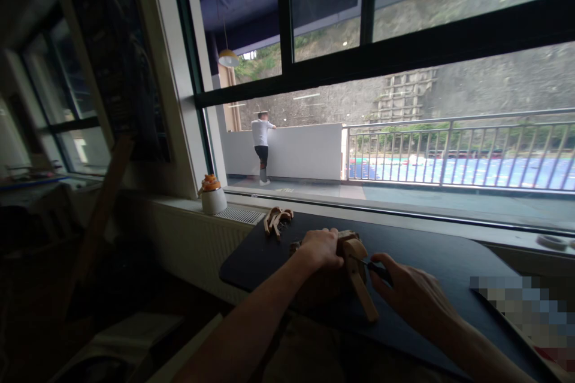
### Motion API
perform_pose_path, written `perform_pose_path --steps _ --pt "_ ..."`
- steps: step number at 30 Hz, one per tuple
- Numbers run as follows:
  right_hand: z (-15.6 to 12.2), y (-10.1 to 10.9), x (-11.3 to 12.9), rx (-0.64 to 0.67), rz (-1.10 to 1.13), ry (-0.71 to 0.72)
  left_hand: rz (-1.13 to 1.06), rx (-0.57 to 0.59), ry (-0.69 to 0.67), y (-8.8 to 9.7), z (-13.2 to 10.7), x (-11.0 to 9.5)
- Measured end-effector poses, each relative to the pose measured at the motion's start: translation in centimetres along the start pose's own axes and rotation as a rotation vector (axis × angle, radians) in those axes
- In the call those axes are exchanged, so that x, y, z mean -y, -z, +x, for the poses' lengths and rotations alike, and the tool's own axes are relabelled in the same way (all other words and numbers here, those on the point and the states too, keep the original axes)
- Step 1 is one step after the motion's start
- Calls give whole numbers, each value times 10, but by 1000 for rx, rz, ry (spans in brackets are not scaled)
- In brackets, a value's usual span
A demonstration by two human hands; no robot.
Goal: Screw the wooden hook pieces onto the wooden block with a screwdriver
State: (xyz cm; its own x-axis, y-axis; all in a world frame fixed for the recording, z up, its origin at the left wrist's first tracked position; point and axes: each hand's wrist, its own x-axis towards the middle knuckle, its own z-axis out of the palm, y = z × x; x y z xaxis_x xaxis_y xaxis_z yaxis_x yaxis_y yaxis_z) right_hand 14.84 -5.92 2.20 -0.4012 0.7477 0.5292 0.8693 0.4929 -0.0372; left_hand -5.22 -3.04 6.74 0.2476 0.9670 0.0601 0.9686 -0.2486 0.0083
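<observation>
My left hand [320, 248] is closed around a wooden assembly and steadies it on the dark table [417, 251]. A curved wooden piece [359, 275] with a straight leg sticks out of that assembly towards me. In my right hand [406, 284] is a screwdriver [380, 271] with a dark handle, its thin shaft pointing left. The tip meets the curved piece or lies very close to it; I cannot tell which. Much of the assembly is hidden behind my left hand and in shadow.
Several loose curved wooden parts [277, 219] lie at the table's far left corner, with small metal bits beside them. A white pot with an orange top [213, 196] stands on the sill. Behind the window a person [260, 137] leans on a wall. A roll [551, 242] rests at right.
</observation>
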Motion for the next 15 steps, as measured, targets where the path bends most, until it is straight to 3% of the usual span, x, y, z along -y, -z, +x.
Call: perform_pose_path --steps 9,15 --pt "-11 2 2 24 -13 184 -3 -10 0 -1 0 0" --pt "-6 -2 8 8 -9 36 2 -11 1 -2 0 1"
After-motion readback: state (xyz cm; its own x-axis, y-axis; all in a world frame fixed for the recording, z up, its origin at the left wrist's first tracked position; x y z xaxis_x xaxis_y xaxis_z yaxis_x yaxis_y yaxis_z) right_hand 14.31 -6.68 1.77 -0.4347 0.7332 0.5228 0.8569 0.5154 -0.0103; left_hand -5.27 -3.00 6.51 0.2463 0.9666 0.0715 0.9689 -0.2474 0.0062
